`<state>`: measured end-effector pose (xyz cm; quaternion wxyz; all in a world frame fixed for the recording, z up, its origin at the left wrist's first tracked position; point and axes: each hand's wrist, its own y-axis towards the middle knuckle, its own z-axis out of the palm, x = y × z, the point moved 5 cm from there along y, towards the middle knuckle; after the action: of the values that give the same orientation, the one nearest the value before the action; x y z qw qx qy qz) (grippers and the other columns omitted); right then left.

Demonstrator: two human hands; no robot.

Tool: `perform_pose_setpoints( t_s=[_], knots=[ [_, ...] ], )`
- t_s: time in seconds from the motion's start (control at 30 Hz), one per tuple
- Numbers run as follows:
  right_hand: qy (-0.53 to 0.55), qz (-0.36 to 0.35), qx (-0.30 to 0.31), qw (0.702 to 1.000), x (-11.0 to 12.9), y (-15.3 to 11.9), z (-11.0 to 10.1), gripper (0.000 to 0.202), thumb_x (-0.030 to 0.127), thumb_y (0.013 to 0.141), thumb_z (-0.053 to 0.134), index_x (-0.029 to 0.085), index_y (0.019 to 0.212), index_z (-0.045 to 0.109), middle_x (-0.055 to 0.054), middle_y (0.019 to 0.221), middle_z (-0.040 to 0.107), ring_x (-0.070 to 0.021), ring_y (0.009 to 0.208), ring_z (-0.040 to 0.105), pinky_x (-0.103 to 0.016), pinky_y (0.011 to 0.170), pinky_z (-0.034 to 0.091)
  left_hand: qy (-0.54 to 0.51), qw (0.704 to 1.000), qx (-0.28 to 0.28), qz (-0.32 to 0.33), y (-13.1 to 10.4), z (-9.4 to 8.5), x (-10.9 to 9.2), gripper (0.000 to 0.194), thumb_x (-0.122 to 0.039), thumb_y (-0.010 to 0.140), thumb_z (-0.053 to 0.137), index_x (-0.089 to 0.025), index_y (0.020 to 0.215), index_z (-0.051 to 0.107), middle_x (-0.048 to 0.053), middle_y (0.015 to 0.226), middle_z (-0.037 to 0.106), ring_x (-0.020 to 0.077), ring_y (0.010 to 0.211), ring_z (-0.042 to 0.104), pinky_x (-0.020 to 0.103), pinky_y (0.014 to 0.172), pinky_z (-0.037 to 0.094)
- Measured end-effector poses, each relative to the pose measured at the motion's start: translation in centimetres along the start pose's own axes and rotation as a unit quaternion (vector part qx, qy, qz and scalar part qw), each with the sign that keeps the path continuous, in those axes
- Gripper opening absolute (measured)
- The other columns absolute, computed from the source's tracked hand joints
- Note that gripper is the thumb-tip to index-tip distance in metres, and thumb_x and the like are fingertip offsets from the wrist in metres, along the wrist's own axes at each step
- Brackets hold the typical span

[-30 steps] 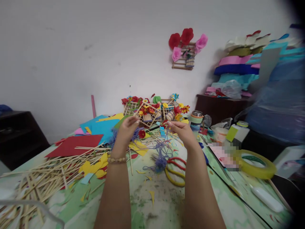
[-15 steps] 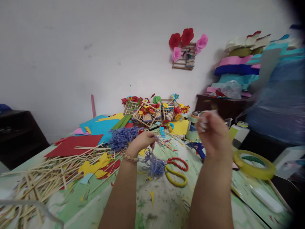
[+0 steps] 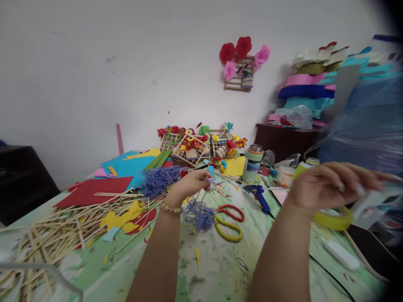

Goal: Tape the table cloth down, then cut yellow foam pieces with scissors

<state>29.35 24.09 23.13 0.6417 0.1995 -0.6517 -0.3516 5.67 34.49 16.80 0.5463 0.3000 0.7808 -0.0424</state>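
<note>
My left hand (image 3: 193, 184), with a beaded bracelet at the wrist, pinches strands of purple yarn. Below its fingers a loose tangle of purple yarn (image 3: 201, 216) lies on the table, touching scissors (image 3: 229, 233) with one red and one yellow handle. My right hand (image 3: 333, 184) is raised on the right, above a roll of yellow tape (image 3: 335, 220). Its fingers are stretched out to the right and slightly blurred, and nothing shows in them. A blue glue gun (image 3: 260, 197) rests between the two hands. A bigger purple yarn bundle (image 3: 160, 181) sits left of my left hand.
Thin wooden sticks (image 3: 59, 235) and yellow paper petals (image 3: 121, 218) cover the table's left side, near red paper (image 3: 94, 191). Stick frames with paper flowers (image 3: 192, 152) stand at the back, beside a green jar (image 3: 252, 164). A white object (image 3: 341, 253) lies front right.
My right hand has moved right and its fingers have spread out. My left hand still pinches the yarn. The view has shifted slightly, and the green jar is now uncovered.
</note>
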Motion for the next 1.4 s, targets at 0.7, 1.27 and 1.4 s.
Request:
perform_pose_setpoints(
  t_s=[0.7, 1.27, 1.4],
  knots=[
    [0.113, 0.045, 0.239, 0.963, 0.2, -0.5, 11.4, 0.017, 0.026, 0.072, 0.077, 0.014, 0.07, 0.064, 0.0, 0.055, 0.064, -0.0077, 0.047, 0.055, -0.018, 0.044, 0.039, -0.008, 0.98, -0.102, 0.171, -6.6, -2.4, -9.7, 0.025, -0.037, 0.088, 0.055, -0.016, 0.075, 0.062, 0.0, 0.067, 0.058, 0.0093, 0.062, 0.051, 0.021, 0.058, 0.042],
    [0.226, 0.136, 0.368, 0.892, -0.9, -1.7, 14.3, 0.02, 0.021, 0.072, 0.076, 0.014, 0.067, 0.058, 0.007, 0.051, 0.052, -0.0023, 0.04, 0.043, -0.014, 0.038, 0.032, -0.09, 0.975, 0.03, 0.203, -7.1, -1.0, -9.8, 0.032, -0.03, 0.086, 0.056, -0.017, 0.059, 0.045, -0.004, 0.055, 0.037, 0.0076, 0.051, 0.03, 0.023, 0.046, 0.022],
    [0.23, 0.16, 0.398, 0.873, -1.4, -2.0, 14.3, 0.025, 0.025, 0.068, 0.078, 0.014, 0.065, 0.056, 0.007, 0.049, 0.051, -0.0026, 0.039, 0.042, -0.013, 0.037, 0.029, -0.137, 0.972, 0.077, 0.177, -7.2, -0.7, -9.5, 0.028, -0.029, 0.083, 0.059, -0.016, 0.06, 0.052, -0.002, 0.055, 0.046, 0.0084, 0.052, 0.039, 0.023, 0.047, 0.029]
  ],
)
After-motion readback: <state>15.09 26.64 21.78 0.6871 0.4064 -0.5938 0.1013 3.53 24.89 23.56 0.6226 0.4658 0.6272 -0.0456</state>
